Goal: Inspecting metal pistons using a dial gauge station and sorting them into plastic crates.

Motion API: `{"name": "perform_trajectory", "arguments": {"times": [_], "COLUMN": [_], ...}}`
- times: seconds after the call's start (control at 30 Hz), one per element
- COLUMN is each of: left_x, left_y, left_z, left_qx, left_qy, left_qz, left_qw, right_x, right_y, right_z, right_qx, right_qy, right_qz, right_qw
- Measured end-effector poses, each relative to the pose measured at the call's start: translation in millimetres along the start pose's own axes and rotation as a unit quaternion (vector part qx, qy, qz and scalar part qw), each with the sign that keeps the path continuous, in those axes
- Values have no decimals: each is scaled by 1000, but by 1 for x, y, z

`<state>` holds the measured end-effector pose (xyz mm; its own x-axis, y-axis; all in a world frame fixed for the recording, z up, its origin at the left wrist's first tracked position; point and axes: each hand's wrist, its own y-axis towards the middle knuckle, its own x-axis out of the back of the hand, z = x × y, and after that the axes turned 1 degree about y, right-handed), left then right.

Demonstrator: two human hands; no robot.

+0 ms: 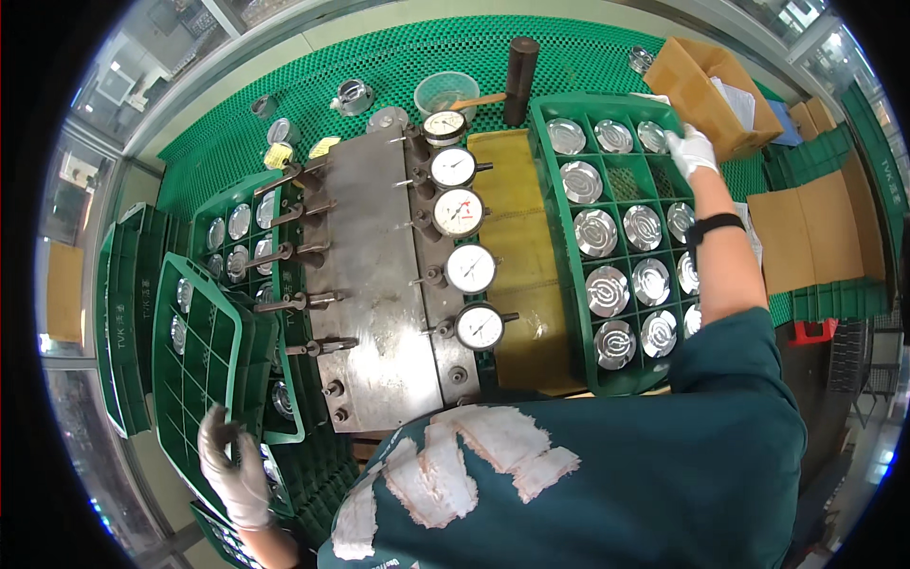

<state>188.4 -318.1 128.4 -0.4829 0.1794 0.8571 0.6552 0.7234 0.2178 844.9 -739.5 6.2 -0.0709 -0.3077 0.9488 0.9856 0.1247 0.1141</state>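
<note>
My right hand (690,152), in a white glove, reaches to the far right corner of a green compartment tray (562,213). Its fingers curl down at the edge of a round metal piston (652,137) in the corner cell; the fingertips are partly hidden. Several more pistons (595,233) sit in this tray's cells. My left hand (234,469), also gloved, is by the near end of a tilted green tray (232,337), thumb and fingers apart, with nothing seen between them. Two pistons (183,295) show at that tray's far end.
Between the trays stands a steel plate fixture (374,247) with several dial gauges (471,268). Behind it are a dark cylinder (520,81), a clear bowl (446,95) and loose pistons (353,97). An open cardboard box (697,100) stands beyond my right hand. More green trays (128,313) are at the left.
</note>
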Motion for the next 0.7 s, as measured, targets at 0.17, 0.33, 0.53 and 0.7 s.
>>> {"name": "perform_trajectory", "arguments": {"times": [0.17, 0.33, 0.53, 0.7], "left_x": [68, 98, 59, 20], "left_y": [73, 148, 201, 238], "left_z": [66, 159, 191, 200], "left_qx": [26, 77, 65, 31], "left_qy": [178, 315, 454, 513], "left_qz": [3, 21, 160, 336], "left_qw": [984, 946, 874, 789], "right_x": [56, 94, 80, 78], "right_y": [-80, -152, -271, -337], "right_z": [-2, -68, -21, -21], "right_qx": [-36, -68, 31, -18], "right_qy": [229, 396, 357, 371], "right_qz": [13, 72, 44, 78], "right_qw": [973, 913, 933, 925]}}
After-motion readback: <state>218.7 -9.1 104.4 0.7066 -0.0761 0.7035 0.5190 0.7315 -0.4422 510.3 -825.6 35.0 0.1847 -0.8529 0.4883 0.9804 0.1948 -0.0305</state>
